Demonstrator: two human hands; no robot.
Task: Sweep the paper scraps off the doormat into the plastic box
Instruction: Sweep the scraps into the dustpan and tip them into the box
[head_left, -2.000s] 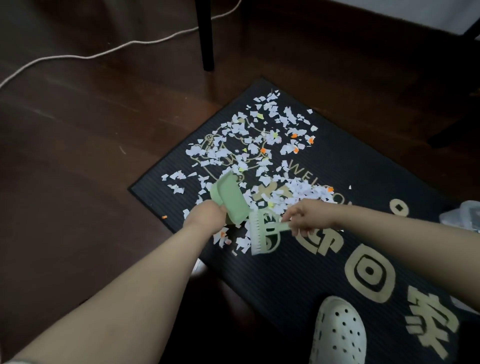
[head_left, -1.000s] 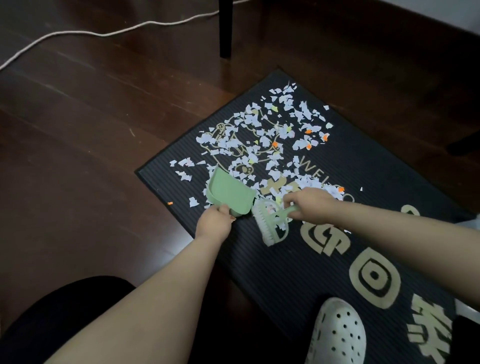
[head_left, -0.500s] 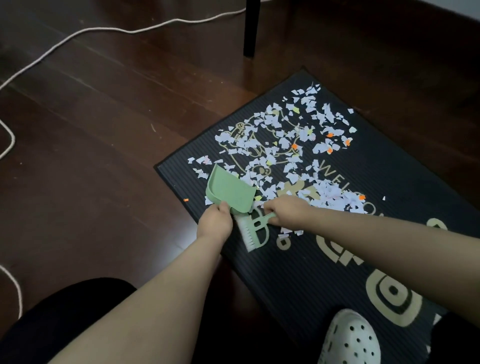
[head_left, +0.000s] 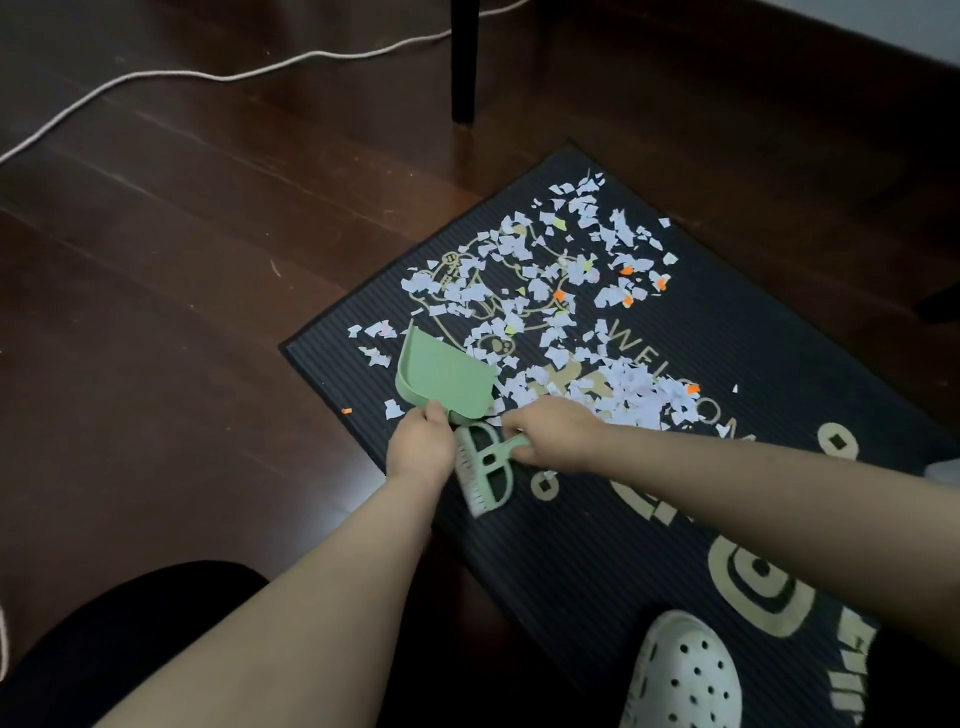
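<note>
Left hand (head_left: 421, 444) grips dustpan (head_left: 447, 379), right hand (head_left: 556, 434) grips brush (head_left: 483, 473), side by side. Keep pan lip flat on doormat (head_left: 623, 545); draw paper scraps (head_left: 545, 291) from 1 o'clock with short strokes.

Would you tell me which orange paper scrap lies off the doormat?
The orange scrap on the wood floor, just beyond the doormat edge; all other orange ones lie on it.

The picture is dim and faintly grainy, with a cool, flat cast. A soft sheen streaks the dark wooden floor (head_left: 182, 312) towards the upper left. Pale paper scraps (head_left: 631, 387) stand out sharply against the black doormat (head_left: 623, 545). The corners darken, the wide lens bows the edge lines, and the near left forearm (head_left: 337, 597) looks soft.
</note>
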